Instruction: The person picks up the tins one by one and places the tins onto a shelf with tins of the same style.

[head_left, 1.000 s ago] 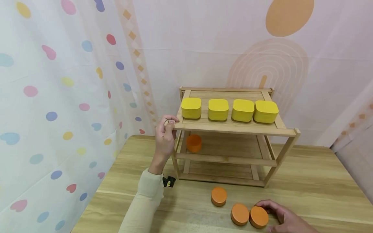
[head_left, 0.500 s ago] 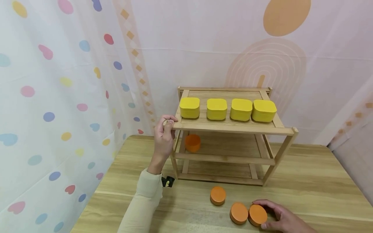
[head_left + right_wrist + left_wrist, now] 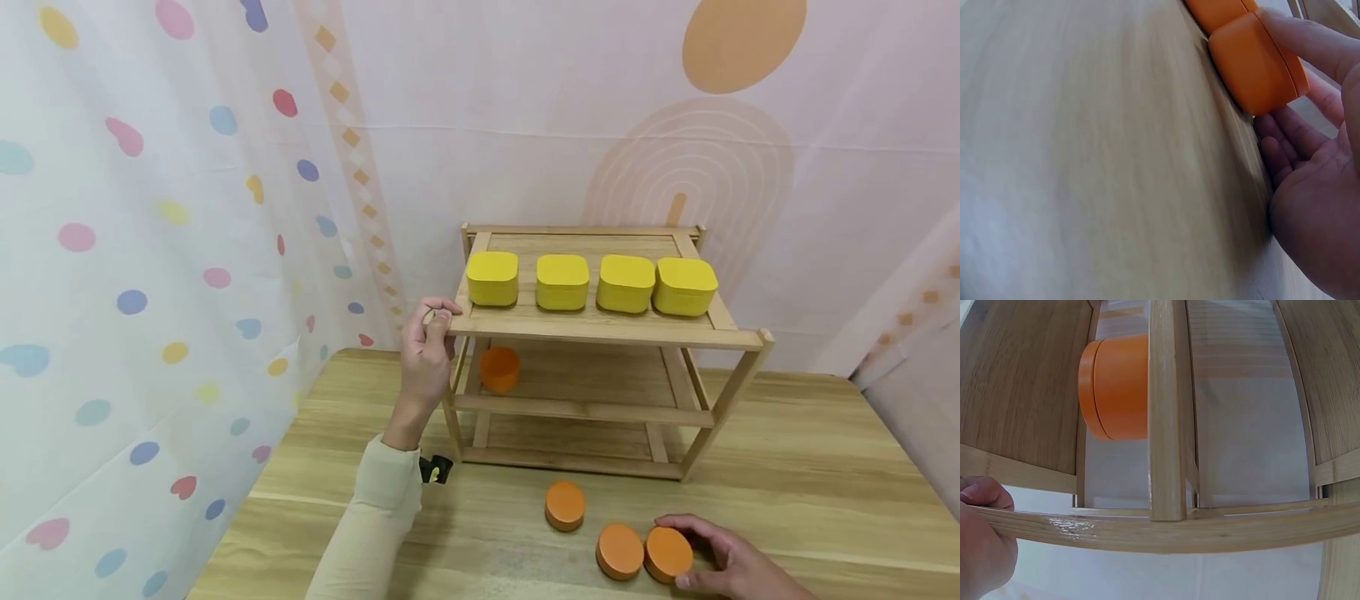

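Note:
My left hand (image 3: 423,362) grips the front left corner of a three-tier wooden rack (image 3: 600,332), fingers over its top edge. In the left wrist view part of that hand (image 3: 985,544) curls round the rail. On the table, my right hand (image 3: 727,558) holds an orange round tin (image 3: 667,552) by its side, thumb and fingers on either side of it; the right wrist view shows this tin (image 3: 1250,62) standing on the tabletop. A second orange tin (image 3: 619,548) stands right beside it, and a third one (image 3: 564,503) is farther left, nearer the rack.
Several yellow rounded-square boxes (image 3: 561,282) stand in a row on the rack's top shelf. Another orange tin (image 3: 499,368) sits at the left of the middle shelf. Patterned curtains (image 3: 487,150) hang behind and left of the wooden table (image 3: 810,467).
My right thumb has come in against the near side of the rightmost orange tin. The left hand keeps its grip on the rack; the view shifts only slightly.

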A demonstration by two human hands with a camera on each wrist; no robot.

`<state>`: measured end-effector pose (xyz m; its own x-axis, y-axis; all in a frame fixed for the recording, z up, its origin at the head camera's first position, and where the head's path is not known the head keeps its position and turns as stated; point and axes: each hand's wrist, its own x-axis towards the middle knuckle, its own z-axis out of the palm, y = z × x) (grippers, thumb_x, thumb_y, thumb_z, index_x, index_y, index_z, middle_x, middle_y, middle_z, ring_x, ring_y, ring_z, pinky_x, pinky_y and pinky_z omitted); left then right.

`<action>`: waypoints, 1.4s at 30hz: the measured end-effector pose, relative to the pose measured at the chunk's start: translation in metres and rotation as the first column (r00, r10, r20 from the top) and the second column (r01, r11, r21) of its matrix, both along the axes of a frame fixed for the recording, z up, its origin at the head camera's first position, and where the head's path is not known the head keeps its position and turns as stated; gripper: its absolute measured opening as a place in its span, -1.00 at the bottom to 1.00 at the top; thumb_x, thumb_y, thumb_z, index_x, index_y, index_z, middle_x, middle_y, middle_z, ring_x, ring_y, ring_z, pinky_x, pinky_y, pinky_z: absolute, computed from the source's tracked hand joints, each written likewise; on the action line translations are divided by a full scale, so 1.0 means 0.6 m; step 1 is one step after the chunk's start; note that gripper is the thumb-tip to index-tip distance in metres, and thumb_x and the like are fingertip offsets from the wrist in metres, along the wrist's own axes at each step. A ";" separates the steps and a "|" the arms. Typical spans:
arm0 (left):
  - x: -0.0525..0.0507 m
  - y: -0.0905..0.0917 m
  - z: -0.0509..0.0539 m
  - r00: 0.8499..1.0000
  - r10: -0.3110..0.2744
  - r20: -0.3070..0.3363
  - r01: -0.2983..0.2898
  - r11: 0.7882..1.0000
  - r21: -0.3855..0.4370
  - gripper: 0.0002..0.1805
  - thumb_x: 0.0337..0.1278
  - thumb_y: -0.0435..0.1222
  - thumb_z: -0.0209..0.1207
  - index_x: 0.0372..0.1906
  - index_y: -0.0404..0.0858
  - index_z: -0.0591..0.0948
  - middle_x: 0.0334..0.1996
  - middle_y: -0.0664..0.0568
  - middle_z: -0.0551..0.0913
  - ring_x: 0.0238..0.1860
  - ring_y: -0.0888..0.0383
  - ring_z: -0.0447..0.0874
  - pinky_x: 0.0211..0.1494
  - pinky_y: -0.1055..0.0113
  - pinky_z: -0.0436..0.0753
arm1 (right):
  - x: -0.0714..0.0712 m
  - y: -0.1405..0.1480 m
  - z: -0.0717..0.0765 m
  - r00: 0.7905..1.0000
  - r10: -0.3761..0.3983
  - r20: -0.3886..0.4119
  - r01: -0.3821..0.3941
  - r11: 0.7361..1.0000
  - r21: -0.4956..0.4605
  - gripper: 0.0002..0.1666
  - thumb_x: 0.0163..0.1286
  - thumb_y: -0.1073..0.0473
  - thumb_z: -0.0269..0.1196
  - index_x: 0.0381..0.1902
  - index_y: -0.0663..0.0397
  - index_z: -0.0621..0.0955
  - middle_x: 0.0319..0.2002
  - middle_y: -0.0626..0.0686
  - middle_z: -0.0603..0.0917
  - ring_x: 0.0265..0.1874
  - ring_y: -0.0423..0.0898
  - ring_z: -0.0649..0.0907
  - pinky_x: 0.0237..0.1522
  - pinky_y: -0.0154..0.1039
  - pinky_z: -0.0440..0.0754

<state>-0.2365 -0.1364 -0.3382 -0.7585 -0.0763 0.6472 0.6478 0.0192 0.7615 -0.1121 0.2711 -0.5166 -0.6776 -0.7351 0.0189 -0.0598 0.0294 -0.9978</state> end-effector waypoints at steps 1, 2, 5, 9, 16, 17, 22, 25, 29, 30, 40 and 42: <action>0.000 0.000 0.000 1.000 0.000 -0.001 0.000 1.000 0.000 -0.71 0.45 -0.29 -0.18 -0.19 -0.46 0.45 -0.76 0.11 0.23 -0.75 0.25 0.12 -0.67 0.45 0.16 | 0.000 0.001 0.000 1.000 0.001 0.007 -0.001 1.000 -0.002 -0.31 0.41 0.42 0.12 0.42 0.45 0.17 0.23 -0.16 0.53 0.15 -0.28 0.53 0.14 -0.40 0.48; 0.001 0.000 0.000 1.000 0.000 -0.001 0.000 1.000 -0.001 -0.71 0.45 -0.29 -0.18 -0.19 -0.46 0.45 -0.76 0.11 0.23 -0.75 0.25 0.12 -0.67 0.45 0.15 | 0.001 0.001 0.001 1.000 0.001 0.017 -0.001 1.000 -0.003 -0.31 0.42 0.42 0.12 0.43 0.45 0.16 0.23 -0.17 0.53 0.15 -0.28 0.53 0.14 -0.40 0.49; 0.002 0.000 0.000 1.000 -0.001 -0.004 0.001 1.000 -0.004 -0.71 0.45 -0.29 -0.19 -0.18 -0.46 0.45 -0.76 0.11 0.22 -0.75 0.24 0.12 -0.67 0.44 0.15 | 0.001 0.003 0.003 0.999 -0.005 0.041 0.005 1.000 0.005 -0.31 0.43 0.41 0.11 0.43 0.44 0.16 0.23 -0.20 0.53 0.15 -0.29 0.53 0.14 -0.41 0.48; 0.003 0.000 0.000 1.000 0.000 -0.005 0.000 1.000 -0.008 -0.71 0.45 -0.29 -0.19 -0.18 -0.46 0.45 -0.76 0.11 0.22 -0.75 0.23 0.12 -0.67 0.44 0.15 | -0.001 0.002 0.005 0.999 -0.014 0.036 0.013 1.000 0.014 -0.32 0.43 0.40 0.11 0.43 0.45 0.16 0.23 -0.21 0.52 0.14 -0.31 0.52 0.13 -0.43 0.47; 0.003 -0.002 0.000 1.000 0.006 -0.006 -0.006 1.000 -0.014 -0.71 0.45 -0.30 -0.19 -0.18 -0.46 0.45 -0.76 0.11 0.23 -0.74 0.24 0.13 -0.67 0.44 0.16 | -0.006 -0.002 0.016 0.999 -0.025 -0.029 0.025 1.000 0.004 -0.38 0.45 0.43 0.08 0.40 0.48 0.18 0.24 -0.20 0.52 0.16 -0.32 0.51 0.13 -0.45 0.47; 0.003 -0.003 0.000 1.000 0.007 -0.006 -0.007 1.000 -0.014 -0.71 0.46 -0.30 -0.19 -0.18 -0.46 0.45 -0.76 0.11 0.23 -0.74 0.24 0.13 -0.67 0.44 0.16 | -0.006 -0.002 0.018 0.999 -0.028 -0.024 0.029 1.000 0.010 -0.38 0.45 0.43 0.08 0.40 0.49 0.18 0.24 -0.20 0.52 0.16 -0.32 0.51 0.13 -0.45 0.47; 0.002 -0.003 -0.001 1.000 0.007 -0.005 -0.008 1.000 -0.016 -0.71 0.46 -0.30 -0.19 -0.18 -0.45 0.46 -0.76 0.10 0.22 -0.74 0.23 0.13 -0.66 0.43 0.17 | -0.007 0.000 0.030 0.997 -0.069 0.028 0.067 0.996 0.064 -0.36 0.47 0.38 0.09 0.40 0.51 0.17 0.22 -0.25 0.53 0.15 -0.32 0.52 0.14 -0.45 0.47; 0.002 -0.001 0.000 1.000 0.005 -0.006 -0.005 1.000 -0.021 -0.71 0.46 -0.29 -0.19 -0.18 -0.45 0.45 -0.75 0.10 0.22 -0.74 0.22 0.14 -0.66 0.43 0.17 | -0.006 -0.001 0.039 0.996 -0.083 0.043 0.081 0.995 0.067 -0.35 0.46 0.38 0.10 0.39 0.52 0.16 0.22 -0.29 0.52 0.17 -0.34 0.51 0.16 -0.46 0.45; 0.002 -0.001 0.000 1.000 0.003 -0.009 -0.003 1.000 -0.020 -0.71 0.46 -0.29 -0.19 -0.17 -0.45 0.45 -0.76 0.11 0.21 -0.74 0.22 0.13 -0.65 0.44 0.16 | -0.005 -0.004 0.050 0.995 -0.099 0.011 0.098 0.995 0.036 -0.34 0.43 0.40 0.13 0.38 0.52 0.17 0.23 -0.26 0.51 0.15 -0.31 0.54 0.16 -0.42 0.49; 0.002 -0.001 0.000 1.000 0.003 -0.009 -0.003 1.000 -0.019 -0.71 0.46 -0.29 -0.19 -0.17 -0.45 0.45 -0.76 0.11 0.21 -0.75 0.23 0.12 -0.65 0.44 0.16 | -0.005 -0.004 0.054 0.994 -0.105 -0.004 0.105 0.994 0.029 -0.35 0.42 0.41 0.14 0.38 0.52 0.18 0.24 -0.24 0.51 0.14 -0.30 0.54 0.15 -0.42 0.50; 0.003 0.001 0.001 1.000 -0.006 -0.004 0.006 1.000 -0.007 -0.71 0.45 -0.30 -0.19 -0.17 -0.46 0.45 -0.76 0.11 0.21 -0.74 0.25 0.12 -0.66 0.44 0.15 | -0.010 -0.010 0.088 0.980 -0.142 -0.140 0.142 0.990 -0.011 -0.39 0.38 0.47 0.15 0.35 0.40 0.28 0.26 -0.11 0.52 0.18 -0.29 0.54 0.15 -0.43 0.51; 0.003 0.000 0.001 1.000 -0.005 -0.003 0.005 1.000 -0.009 -0.71 0.46 -0.30 -0.19 -0.17 -0.46 0.45 -0.76 0.12 0.21 -0.75 0.25 0.11 -0.67 0.44 0.15 | -0.013 -0.015 0.093 0.971 -0.145 -0.189 0.144 0.989 -0.021 -0.39 0.36 0.49 0.16 0.34 0.40 0.30 0.26 -0.05 0.53 0.18 -0.26 0.55 0.15 -0.42 0.51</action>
<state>-0.2346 -0.1366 -0.3379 -0.7570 -0.0665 0.6500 0.6501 0.0227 0.7595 -0.1200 0.2622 -0.4605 -0.7603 -0.6289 0.1626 -0.2438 0.0442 -0.9688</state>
